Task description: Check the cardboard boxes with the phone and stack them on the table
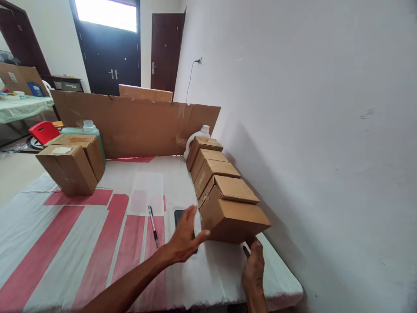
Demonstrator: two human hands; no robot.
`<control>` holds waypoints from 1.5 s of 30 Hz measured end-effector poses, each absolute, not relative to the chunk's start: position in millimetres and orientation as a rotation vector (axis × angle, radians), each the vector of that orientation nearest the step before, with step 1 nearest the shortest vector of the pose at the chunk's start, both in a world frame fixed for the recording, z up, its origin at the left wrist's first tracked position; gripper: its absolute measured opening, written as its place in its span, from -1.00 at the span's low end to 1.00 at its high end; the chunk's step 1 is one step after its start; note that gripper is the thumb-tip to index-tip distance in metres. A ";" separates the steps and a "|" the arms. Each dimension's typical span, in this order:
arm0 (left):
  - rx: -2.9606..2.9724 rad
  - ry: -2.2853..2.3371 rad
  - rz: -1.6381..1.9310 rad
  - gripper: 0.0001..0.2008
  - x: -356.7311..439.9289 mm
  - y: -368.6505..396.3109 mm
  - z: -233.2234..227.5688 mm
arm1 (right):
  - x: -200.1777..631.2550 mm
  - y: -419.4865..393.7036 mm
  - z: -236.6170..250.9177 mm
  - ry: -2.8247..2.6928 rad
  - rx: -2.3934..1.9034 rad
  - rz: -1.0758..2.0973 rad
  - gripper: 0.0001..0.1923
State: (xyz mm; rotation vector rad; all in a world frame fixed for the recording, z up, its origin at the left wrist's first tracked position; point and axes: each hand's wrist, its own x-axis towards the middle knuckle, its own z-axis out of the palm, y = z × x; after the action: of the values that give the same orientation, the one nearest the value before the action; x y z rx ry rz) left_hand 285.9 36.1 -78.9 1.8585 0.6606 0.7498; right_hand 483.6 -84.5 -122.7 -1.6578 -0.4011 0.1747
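Observation:
A row of several closed cardboard boxes runs along the wall on the right of the table. The nearest box (239, 221) sits at the front of that row. My left hand (185, 237) hovers flat with fingers apart just left of that box, over a dark phone (180, 214). My right hand (254, 264) is below the box's near bottom corner, its fingertips at the box's underside. A pen (153, 226) lies on the cloth left of the phone.
The table wears a white and red striped cloth (65, 243). Two more boxes (73, 163) stand at the far left with a green bottle (87, 128) behind. A cardboard sheet (137, 124) stands across the back; a white jug (198, 135) is by it. The wall (309, 130) is close on the right.

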 end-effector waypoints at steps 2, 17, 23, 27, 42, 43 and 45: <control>1.731 0.629 0.576 -0.10 305.1 27.0 -70.8 | 464.2 -94.1 -129.7 -0.416 -1.679 0.211 -0.18; 1.434 1.473 1.272 -0.24 41.0 0.5 -86.0 | 239.2 -21.6 -113.6 -1.264 -1.286 0.806 -0.43; 1.264 1.514 1.395 -0.32 22.7 0.9 -122.2 | 221.6 11.7 -136.3 -1.308 -1.234 0.975 -0.40; 1.158 1.533 1.379 -0.29 21.1 -0.1 -132.3 | 222.8 3.8 -139.1 -1.385 -1.263 0.986 -0.42; 1.071 1.622 1.365 -0.27 0.6 4.9 -123.8 | 208.7 9.5 -81.2 -1.868 -1.038 0.597 -0.32; 1.062 1.635 1.361 -0.27 -0.1 3.5 -120.2 | 210.4 12.2 -81.1 -1.830 -1.035 0.631 -0.34; 1.085 1.642 1.373 -0.29 -0.8 0.9 -108.9 | 214.7 18.5 -80.7 -1.733 -1.046 0.710 -0.37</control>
State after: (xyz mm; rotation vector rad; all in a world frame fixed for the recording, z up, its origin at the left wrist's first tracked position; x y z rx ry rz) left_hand -0.8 0.9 -108.9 1.0849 1.6423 1.3733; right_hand 214.7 18.5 -80.7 -1.0455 -1.7327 0.7101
